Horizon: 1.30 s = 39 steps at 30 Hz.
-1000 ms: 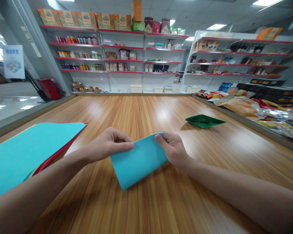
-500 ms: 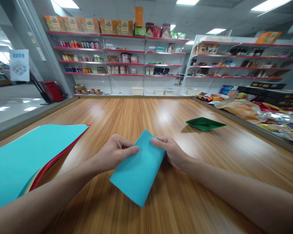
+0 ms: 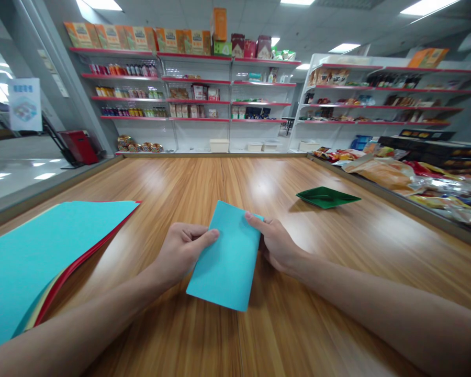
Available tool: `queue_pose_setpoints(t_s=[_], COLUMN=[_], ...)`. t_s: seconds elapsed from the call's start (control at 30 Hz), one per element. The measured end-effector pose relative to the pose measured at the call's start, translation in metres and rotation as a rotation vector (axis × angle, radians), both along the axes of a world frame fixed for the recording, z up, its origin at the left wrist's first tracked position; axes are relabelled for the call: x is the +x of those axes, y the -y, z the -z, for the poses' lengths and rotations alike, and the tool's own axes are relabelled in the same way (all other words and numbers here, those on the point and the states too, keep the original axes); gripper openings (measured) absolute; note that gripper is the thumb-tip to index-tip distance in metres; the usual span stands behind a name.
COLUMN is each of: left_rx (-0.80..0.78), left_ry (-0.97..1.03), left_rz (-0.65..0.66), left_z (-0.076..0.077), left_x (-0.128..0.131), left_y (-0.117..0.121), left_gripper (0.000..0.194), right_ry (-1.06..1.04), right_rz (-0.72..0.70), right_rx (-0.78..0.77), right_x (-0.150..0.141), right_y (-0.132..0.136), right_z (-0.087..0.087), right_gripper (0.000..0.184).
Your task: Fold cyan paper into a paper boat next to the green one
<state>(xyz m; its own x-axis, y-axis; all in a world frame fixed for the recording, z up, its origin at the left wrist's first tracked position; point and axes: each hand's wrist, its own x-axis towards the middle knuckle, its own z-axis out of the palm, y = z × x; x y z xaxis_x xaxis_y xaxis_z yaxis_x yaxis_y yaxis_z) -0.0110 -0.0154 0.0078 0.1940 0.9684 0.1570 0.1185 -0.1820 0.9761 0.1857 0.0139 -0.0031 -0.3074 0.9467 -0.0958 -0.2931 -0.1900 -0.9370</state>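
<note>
A folded sheet of light-blue paper (image 3: 227, 262) is held above the wooden table, slightly tilted, its near edge toward me. My left hand (image 3: 186, 248) pinches its left edge, thumb on top and fingers curled behind. At the upper right corner, my right hand (image 3: 277, 241) grips it with the thumb on the face; the other fingers are partly hidden behind the paper. To the right lies a folded green paper piece (image 3: 327, 197), shaped like a shallow boat. On the left is a stack of coloured sheets (image 3: 58, 246), light blue on top, with red and cream edges showing below.
The wooden table (image 3: 188, 178) has a raised rim. Packaged snacks (image 3: 392, 175) and dark boxes (image 3: 432, 152) are piled beyond its right edge. Shelves (image 3: 196, 57) of goods stand behind. A red box (image 3: 78, 146) and a sign (image 3: 24, 104) are at the far left.
The blue paper has turned to stand straighter, its lower edge swinging right and up. Both hands keep their grip, and the view has shifted slightly.
</note>
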Motion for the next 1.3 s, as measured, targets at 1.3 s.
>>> queue_pose_setpoints(t_s=[1.3], left_rx=[-0.153], left_ry=[0.291], left_rz=[-0.142], left_z=[-0.002], left_x=[0.003], left_y=[0.004], left_gripper=[0.033], right_ry=[0.196], right_rz=[-0.242], right_rx=[0.236], right_x=[-0.003], right_y=[0.014], right_z=[0.008], right_gripper=[0.051])
